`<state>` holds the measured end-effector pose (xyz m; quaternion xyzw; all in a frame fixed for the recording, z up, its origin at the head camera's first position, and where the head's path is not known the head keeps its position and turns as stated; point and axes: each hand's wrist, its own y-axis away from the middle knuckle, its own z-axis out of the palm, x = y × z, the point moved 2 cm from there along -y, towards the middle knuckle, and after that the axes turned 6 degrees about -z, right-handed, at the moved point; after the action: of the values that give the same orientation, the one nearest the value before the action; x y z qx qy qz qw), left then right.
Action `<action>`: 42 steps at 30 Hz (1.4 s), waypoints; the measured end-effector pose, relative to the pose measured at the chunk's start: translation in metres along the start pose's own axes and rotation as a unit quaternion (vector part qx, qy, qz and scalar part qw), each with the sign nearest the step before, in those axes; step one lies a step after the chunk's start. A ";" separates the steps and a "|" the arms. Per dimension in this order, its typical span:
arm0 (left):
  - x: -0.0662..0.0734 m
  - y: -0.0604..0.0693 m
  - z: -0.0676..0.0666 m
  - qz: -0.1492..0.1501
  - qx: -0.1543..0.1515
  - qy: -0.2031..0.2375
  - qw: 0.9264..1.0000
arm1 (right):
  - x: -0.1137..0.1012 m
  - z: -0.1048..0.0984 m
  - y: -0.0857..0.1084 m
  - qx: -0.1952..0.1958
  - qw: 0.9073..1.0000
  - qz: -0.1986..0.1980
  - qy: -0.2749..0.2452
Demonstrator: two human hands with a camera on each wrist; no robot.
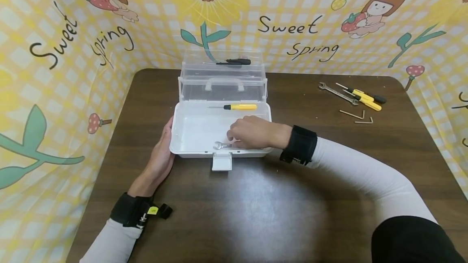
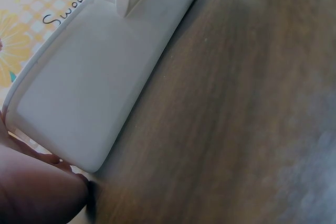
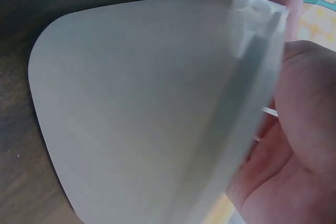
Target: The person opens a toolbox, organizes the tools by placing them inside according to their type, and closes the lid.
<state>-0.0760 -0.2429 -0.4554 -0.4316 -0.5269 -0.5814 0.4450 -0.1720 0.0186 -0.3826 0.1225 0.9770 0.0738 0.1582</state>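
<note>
A white toolbox (image 1: 193,127) stands on the table with its clear lid (image 1: 190,70) raised at the back. Inside lies a yellow screwdriver (image 1: 243,107) with a black collar. My right hand (image 1: 252,133) reaches into the front right of the box, fingers curled on a small silver wrench (image 1: 218,145). One end of the wrench shows; the rest is hidden by the hand. Along the box's left side my left hand (image 1: 161,155) rests with its fingers fairly straight against the wall. The white latch (image 1: 222,162) hangs down at the front.
Black screwdrivers (image 1: 237,62) lie in the raised clear part. On the table's right are another wrench (image 1: 338,93), several yellow-and-black screwdrivers (image 1: 367,101) and two hex keys (image 1: 363,122). A yellow checked cloth (image 1: 146,48) hangs around the table.
</note>
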 end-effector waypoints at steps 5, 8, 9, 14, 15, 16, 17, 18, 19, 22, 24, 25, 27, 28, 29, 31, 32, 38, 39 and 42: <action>0.000 -0.001 0.000 0.003 0.001 -0.001 1.000 | -0.003 -0.007 0.009 0.012 1.000 -0.010 -0.008; 0.001 -0.002 0.000 0.006 0.001 -0.002 1.000 | -0.005 -0.014 0.020 0.036 0.999 -0.026 -0.001; 0.001 -0.002 0.001 0.006 0.000 -0.002 1.000 | -0.006 -0.016 0.023 0.048 0.998 -0.034 0.006; 0.000 -0.002 0.001 0.006 0.000 -0.002 1.000 | -0.008 -0.026 0.046 0.099 0.993 -0.063 0.027; 0.000 -0.002 0.001 0.004 0.000 -0.002 1.000 | -0.007 -0.028 0.051 0.109 0.991 -0.068 0.030; 0.000 -0.002 0.001 0.003 0.000 -0.002 1.000 | -0.006 -0.030 0.057 0.117 0.990 -0.071 0.029; 0.000 -0.002 0.001 0.002 0.000 -0.003 1.000 | -0.004 -0.033 0.062 0.126 0.989 -0.074 0.032; 0.000 -0.002 0.002 0.000 0.000 -0.003 1.000 | -0.002 -0.035 0.068 0.135 0.987 -0.076 0.036; 0.000 -0.002 0.002 -0.001 0.001 -0.003 1.000 | -0.001 -0.038 0.074 0.144 0.986 -0.076 0.038; -0.001 -0.002 0.001 -0.002 0.002 -0.001 1.000 | 0.005 -0.044 0.091 0.164 0.983 -0.069 0.050; -0.001 -0.001 0.001 -0.001 0.003 0.001 1.000 | 0.009 -0.047 0.101 0.174 0.981 -0.059 0.057; -0.001 -0.001 0.000 0.000 0.004 0.002 1.000 | 0.011 -0.049 0.105 0.178 0.981 -0.053 0.060; -0.001 -0.001 0.000 0.002 0.005 0.003 1.000 | 0.016 -0.052 0.114 0.184 0.980 -0.041 0.069; -0.001 -0.001 0.000 0.003 0.006 0.003 1.000 | 0.019 -0.053 0.118 0.186 0.979 -0.035 0.072; -0.001 -0.001 0.000 0.004 0.006 0.003 1.000 | 0.022 -0.054 0.123 0.189 0.979 -0.029 0.075; -0.001 -0.001 -0.001 0.004 0.007 0.002 1.000 | 0.027 -0.058 0.132 0.196 0.977 -0.019 0.080; -0.001 -0.001 -0.001 0.004 0.007 0.001 1.000 | 0.031 -0.059 0.137 0.199 0.976 -0.012 0.083; -0.001 -0.002 0.000 0.000 0.006 0.001 1.000 | 0.056 -0.066 0.168 0.205 0.972 0.062 0.101; -0.001 -0.002 0.000 0.000 0.006 0.002 1.000 | 0.061 -0.067 0.173 0.204 0.971 0.077 0.102; -0.001 -0.001 0.000 0.000 0.005 0.003 1.000 | 0.075 -0.069 0.188 0.198 0.967 0.122 0.102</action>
<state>-0.0771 -0.2426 -0.4566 -0.4273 -0.5291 -0.5799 0.4486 -0.2231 0.2115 -0.3053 0.2611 0.9608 -0.0908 0.0200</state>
